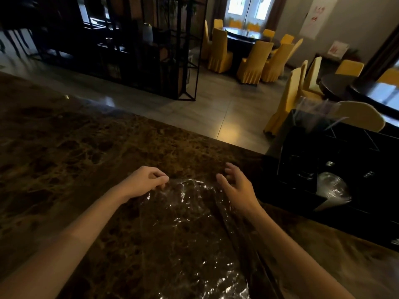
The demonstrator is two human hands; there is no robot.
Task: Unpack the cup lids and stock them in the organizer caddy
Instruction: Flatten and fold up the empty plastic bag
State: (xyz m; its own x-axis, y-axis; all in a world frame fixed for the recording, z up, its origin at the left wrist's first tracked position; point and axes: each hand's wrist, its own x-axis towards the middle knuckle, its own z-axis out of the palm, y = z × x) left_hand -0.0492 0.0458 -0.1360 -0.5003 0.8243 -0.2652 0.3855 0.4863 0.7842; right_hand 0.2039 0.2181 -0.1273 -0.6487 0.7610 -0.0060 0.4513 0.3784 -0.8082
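Dim dining room; brown marble counter (pixel 64 160) fills the lower left and centre of the frame. Black metal shelving (pixel 138 46) stands upper left, yellow-covered chairs (pixel 220 52) round dark tables upper right.

Left hand (pixel 144 182), centre frame: fingers curled, pinching the far left corner of the clear plastic bag (pixel 185 229). I see the bag lying flat and crinkled on the counter, running from between the hands down to the bottom edge.

Right hand (pixel 237 188): fingers spread and relaxed, gripping nothing, hovering over the bag's far right edge. Whether it touches the film I cannot tell.

Black organizer caddy (pixel 302 147) at right of frame, just beside the right hand. Clear cup lids (pixel 332 186) sit in its near compartment, leaning. Clear wrapped straws (pixel 313 108) stick up from its far corner.

No readable writing; red marks on a white wall sheet (pixel 315 16), upper right, too blurred.
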